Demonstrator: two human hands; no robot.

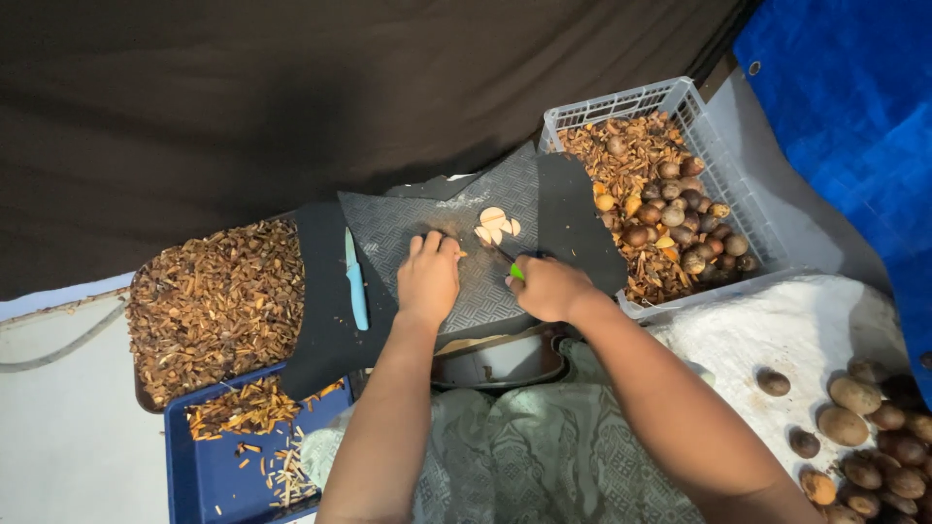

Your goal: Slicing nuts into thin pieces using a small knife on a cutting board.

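Pale lace cloth (515, 446) lies nearest the camera, spread under both forearms. Just beyond it sits the grey textured mat (437, 243), and every place below is told from that mat.

At the mat's middle, the right hand (547, 287) is closed on a knife with a green handle (515, 271); only a bit of the handle shows past the fingers, and the dark blade points toward a small heap of pale cut slices (496, 227) at the mat's far part. The left hand (428, 278) rests palm down on the mat just left of the right hand, fingers together and bent near the slices; whether it pins anything beneath them cannot be told.

On the black sheet at the mat's left edge lies a second knife, light blue (356, 281), untouched.

Right of the mat stands a grey plastic crate (723, 165) holding brown round nuts (680, 218) mixed with husk chips. Left of the mat a brown tray of slivered husk (218, 301) is heaped full, and nearer the camera on that side a blue tray (209, 475) carries a thinner scatter. Well to the mat's right, more nuts (874, 437) lie on a white sack (777, 330).
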